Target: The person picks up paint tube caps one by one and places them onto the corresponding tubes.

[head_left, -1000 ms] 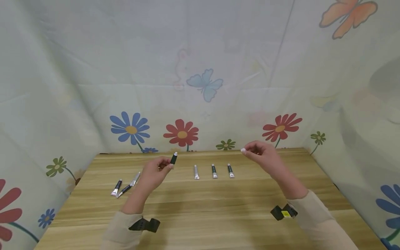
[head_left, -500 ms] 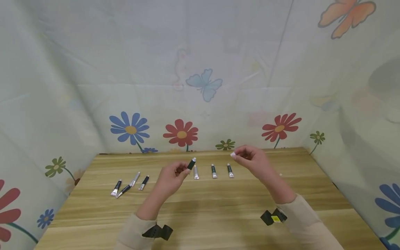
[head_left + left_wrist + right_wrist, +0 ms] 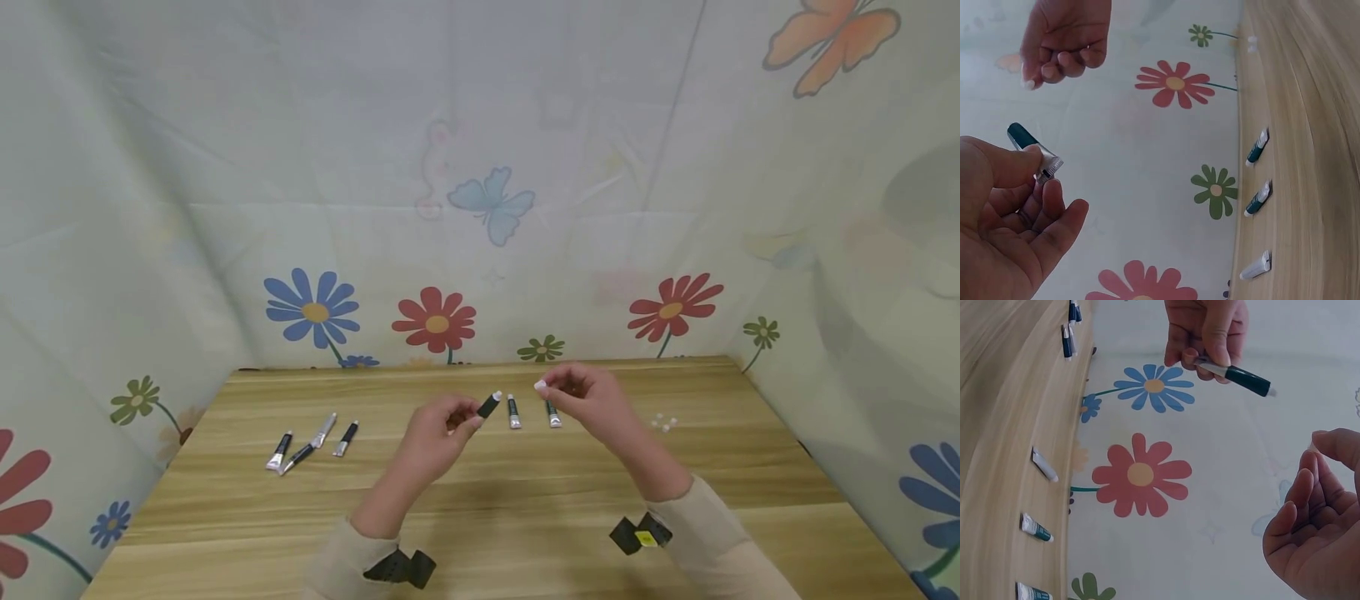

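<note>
My left hand (image 3: 438, 433) pinches a small dark green paint tube (image 3: 489, 406) near its silver crimped end, between thumb and fingers. The tube tilts up to the right, its white nozzle (image 3: 1272, 393) bare. Across from it, my right hand (image 3: 592, 400) pinches a small white cap (image 3: 541, 386) between thumb and fingertips. A short gap separates cap and nozzle, both held above the table. Beneath the hands lie two green-and-silver tubes, one (image 3: 513, 412) between them and one (image 3: 553, 414) partly behind the right hand. A silver-grey tube (image 3: 1256, 267) is hidden behind my left hand in the head view.
Several small white caps (image 3: 664, 423) lie on the wooden table (image 3: 570, 500) right of my right forearm. On the left are a silver tube (image 3: 324, 430) and dark tubes (image 3: 279, 451), some touching. A flowered cloth (image 3: 360, 233) stands behind the table.
My left hand has moved right with the tube, and my right hand left and slightly down with the cap, closing the distance. The loose caps have come into view beside the right forearm.
</note>
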Demonstrator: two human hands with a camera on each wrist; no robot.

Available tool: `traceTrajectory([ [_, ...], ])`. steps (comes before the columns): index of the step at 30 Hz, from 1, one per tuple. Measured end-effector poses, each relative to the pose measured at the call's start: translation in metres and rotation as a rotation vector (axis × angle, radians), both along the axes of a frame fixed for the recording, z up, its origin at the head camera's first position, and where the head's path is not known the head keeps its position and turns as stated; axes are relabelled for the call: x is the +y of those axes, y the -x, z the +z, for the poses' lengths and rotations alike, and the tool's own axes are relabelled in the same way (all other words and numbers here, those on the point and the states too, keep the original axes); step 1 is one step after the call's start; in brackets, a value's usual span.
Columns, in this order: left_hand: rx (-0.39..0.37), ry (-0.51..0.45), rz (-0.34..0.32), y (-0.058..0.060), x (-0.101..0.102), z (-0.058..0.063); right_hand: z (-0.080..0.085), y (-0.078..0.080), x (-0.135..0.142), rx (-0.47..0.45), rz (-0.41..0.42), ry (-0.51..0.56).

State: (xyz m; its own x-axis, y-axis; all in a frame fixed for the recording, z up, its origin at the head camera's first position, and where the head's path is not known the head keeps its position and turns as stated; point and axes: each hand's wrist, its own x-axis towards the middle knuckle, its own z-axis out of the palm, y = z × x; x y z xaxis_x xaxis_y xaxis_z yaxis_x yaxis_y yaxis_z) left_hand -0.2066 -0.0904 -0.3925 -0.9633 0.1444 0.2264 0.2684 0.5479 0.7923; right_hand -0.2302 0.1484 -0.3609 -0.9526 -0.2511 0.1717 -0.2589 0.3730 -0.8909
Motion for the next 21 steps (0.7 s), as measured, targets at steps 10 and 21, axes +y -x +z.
traceTrajectory([
  [10,0.014,0.003,-0.034,-0.002,0.01,-0.005,-0.015,-0.003,-0.012,0.002,0.026,0.023],
  [21,0.025,0.024,-0.072,-0.001,0.013,-0.006,-0.019,-0.005,-0.019,-0.007,0.063,0.042],
])
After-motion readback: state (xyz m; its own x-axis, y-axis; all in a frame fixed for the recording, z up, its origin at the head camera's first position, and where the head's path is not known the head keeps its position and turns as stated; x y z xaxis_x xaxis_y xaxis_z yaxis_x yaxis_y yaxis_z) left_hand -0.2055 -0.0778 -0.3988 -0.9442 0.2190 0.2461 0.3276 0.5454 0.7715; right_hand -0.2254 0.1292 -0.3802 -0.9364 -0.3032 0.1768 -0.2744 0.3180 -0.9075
